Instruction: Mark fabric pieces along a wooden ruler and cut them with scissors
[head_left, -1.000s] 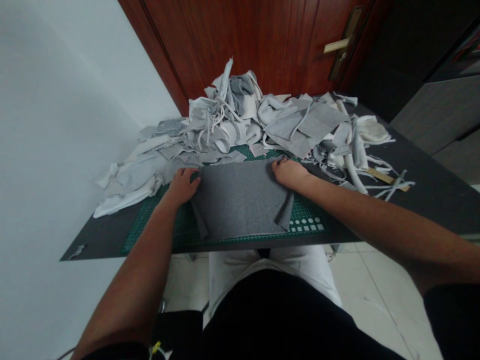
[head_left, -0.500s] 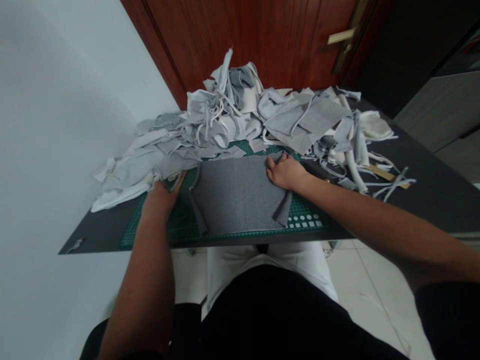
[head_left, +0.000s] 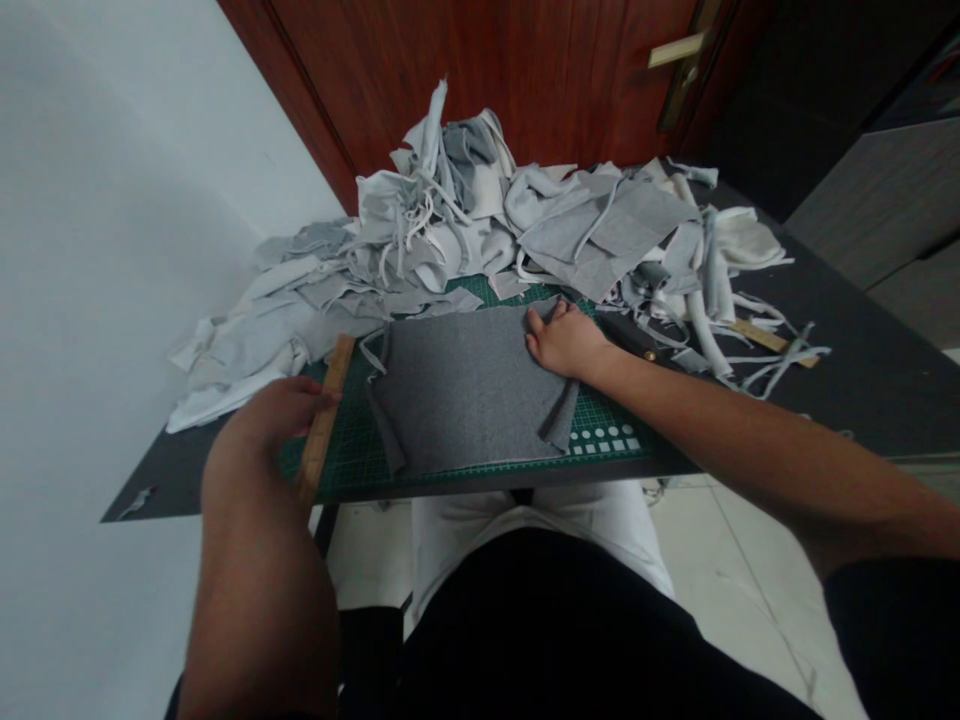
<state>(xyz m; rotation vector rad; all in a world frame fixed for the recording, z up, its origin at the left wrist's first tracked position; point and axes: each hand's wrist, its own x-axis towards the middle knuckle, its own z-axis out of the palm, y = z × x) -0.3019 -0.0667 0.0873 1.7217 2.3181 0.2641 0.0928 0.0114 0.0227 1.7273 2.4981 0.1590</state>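
A grey piece of fabric (head_left: 465, 390) lies flat on a green cutting mat (head_left: 345, 450), its side edges curled. My left hand (head_left: 292, 405) is closed on a wooden ruler (head_left: 322, 440), which slants left of the fabric and reaches over the table's front edge. A thin curled strip of the grey cloth sticks out at its upper left corner. My right hand (head_left: 562, 340) rests on the upper right corner of the fabric, thumb and fingers apart and pressing on it. Beside the right wrist lies a dark tool (head_left: 630, 335) with a brass-coloured knob, partly hidden; its kind is unclear.
Heaps of grey and white fabric scraps (head_left: 442, 240) line the back of the dark table (head_left: 817, 300). Another wooden strip (head_left: 772, 342) lies among scraps at the right. A wall (head_left: 127, 200) borders the left, and a red-brown door (head_left: 487, 60) stands behind.
My left hand has drawn the wooden ruler out from beside the scraps towards the front edge. My right hand stays on the fabric; the view has shifted slightly.
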